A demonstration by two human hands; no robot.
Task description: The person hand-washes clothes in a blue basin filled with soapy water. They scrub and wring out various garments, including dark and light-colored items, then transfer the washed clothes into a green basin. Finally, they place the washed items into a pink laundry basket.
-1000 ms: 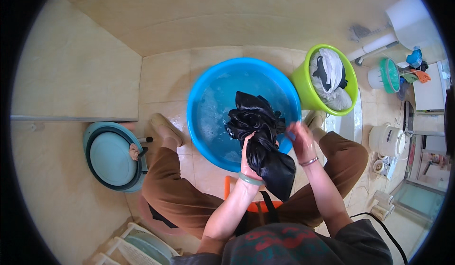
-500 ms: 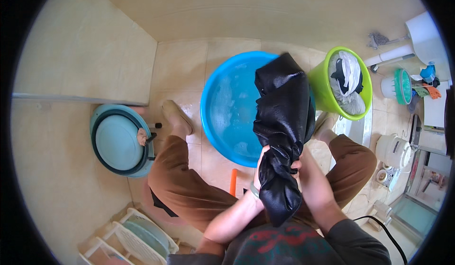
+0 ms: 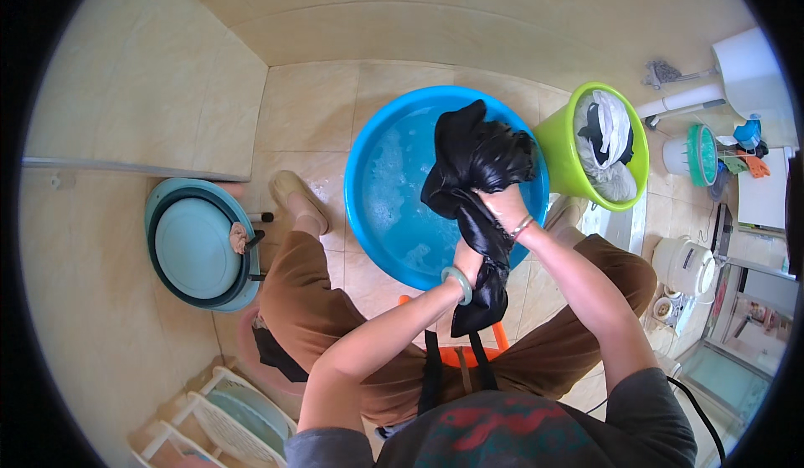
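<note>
A black, shiny, wet-looking garment (image 3: pixel 481 154) is bunched up over a round blue basin (image 3: pixel 353 208) of sudsy water (image 3: pixel 389 179). My right hand (image 3: pixel 504 207) is closed around its middle, farther from me. Nearer to me, my left hand (image 3: pixel 470 263), with a pale bangle at the wrist, grips the lower part. The far end fans out loosely above the water, and the near end hangs past the basin's near rim. Cloth hides some of the fingers on both hands.
A green bucket (image 3: pixel 572 146) of white, grey and black laundry stands right of the basin. Folded basins (image 3: pixel 159 246) lean at the left wall. A cream rack (image 3: pixel 209 422) sits lower left, and an orange piece (image 3: pixel 500 335) shows between my legs.
The garment has moved away from me and lower over the basin, its far end now bunched and fanned. My right hand has shifted farther along it; both arms reach farther forward.
</note>
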